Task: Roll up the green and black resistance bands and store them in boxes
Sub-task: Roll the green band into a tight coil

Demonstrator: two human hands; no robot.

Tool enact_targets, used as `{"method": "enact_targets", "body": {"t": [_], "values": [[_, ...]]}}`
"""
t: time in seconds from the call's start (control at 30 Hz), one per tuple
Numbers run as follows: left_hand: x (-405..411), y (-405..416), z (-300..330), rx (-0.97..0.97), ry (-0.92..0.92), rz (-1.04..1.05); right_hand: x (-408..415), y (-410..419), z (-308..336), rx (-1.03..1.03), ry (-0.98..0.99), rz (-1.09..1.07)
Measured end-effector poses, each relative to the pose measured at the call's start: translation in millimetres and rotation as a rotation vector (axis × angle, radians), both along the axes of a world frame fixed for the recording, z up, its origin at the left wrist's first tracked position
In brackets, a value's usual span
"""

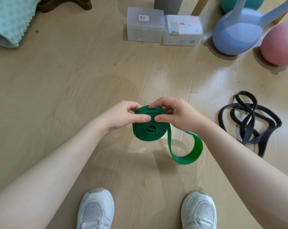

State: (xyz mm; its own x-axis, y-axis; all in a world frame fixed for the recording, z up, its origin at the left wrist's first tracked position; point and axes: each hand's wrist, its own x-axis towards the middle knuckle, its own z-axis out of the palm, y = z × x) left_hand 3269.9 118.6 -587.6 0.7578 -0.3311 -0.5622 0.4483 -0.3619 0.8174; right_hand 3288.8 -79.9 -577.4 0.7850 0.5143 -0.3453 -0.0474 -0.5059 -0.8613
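Note:
A green resistance band [148, 129] is wound into a flat coil held in the air above the wooden floor. A loose loop of the same band hangs down to the lower right. My left hand [125, 115] pinches the coil's left side and my right hand [171, 113] grips its top right, thumbs nearly meeting over the coil. The black resistance band [249, 123] lies tangled and unrolled on the floor to the right. Two translucent labelled boxes stand side by side at the back, the left box [145, 25] and the right box [183, 30], both closed.
A blue kettlebell [235, 35] and a pink one [280, 43] stand at the back right, a teal one behind them. A mint foam roller [11, 20] lies at the back left beside a brown strap [65, 4]. My white shoes [97, 210] are at the bottom.

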Motion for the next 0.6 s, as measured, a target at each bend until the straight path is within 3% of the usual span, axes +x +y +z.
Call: {"method": "enact_targets", "body": {"t": [0.3,0.43,0.6], "values": [[2.4,-10.0,-3.0,0.002,-0.221,0.108,-1.4,-2.0,-13.3,0.042,0.028,-0.112],[-3.1,-2.8,-7.6,-0.14,-0.223,0.296,-1.8,-17.3,-17.8,0.139,0.109,-0.159],[-4.4,-6.4,-6.2,-0.304,-0.155,0.513,-6.0,-8.6,-22.1,0.298,0.07,-0.323]]}}
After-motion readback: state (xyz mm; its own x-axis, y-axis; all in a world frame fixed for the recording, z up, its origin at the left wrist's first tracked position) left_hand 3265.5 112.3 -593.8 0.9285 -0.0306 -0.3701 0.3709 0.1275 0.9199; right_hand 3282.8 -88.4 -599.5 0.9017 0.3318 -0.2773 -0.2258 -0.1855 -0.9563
